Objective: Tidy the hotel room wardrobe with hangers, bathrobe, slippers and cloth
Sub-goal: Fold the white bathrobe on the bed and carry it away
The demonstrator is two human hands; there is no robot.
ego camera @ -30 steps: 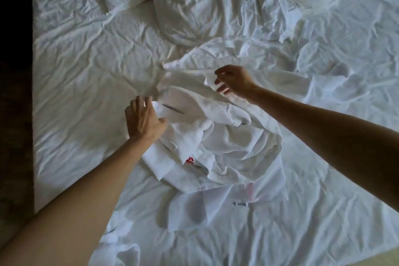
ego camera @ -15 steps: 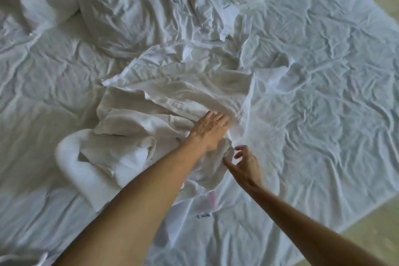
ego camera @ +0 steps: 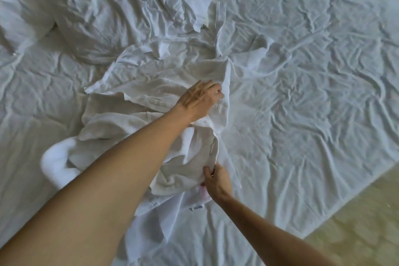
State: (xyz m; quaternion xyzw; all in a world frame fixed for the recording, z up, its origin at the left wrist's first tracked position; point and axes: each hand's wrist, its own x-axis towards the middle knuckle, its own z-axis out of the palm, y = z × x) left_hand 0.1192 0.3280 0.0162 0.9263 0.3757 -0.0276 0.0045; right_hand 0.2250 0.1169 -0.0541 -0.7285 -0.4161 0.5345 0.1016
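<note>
A white waffle-weave bathrobe [ego camera: 133, 119] lies crumpled in the middle of the bed [ego camera: 313, 93]. My left hand [ego camera: 200, 99] reaches across the robe and grips its far right edge, fingers curled into the fabric. My right hand [ego camera: 216, 181] holds the robe's near right edge, thumb and fingers pinching a fold. A small label and a pink mark show on the robe just below my right hand. A rolled white sleeve or cuff [ego camera: 56, 160] sticks out at the robe's left side.
Rumpled white pillows [ego camera: 103, 13] and bedding lie at the far left and top. The wrinkled sheet spreads wide to the right. Pale carpet [ego camera: 356, 222] shows past the bed's near right corner.
My right hand has moved in from beside the robe and taken hold of its near edge. My left hand has slid further right along the robe and now grips the edge.
</note>
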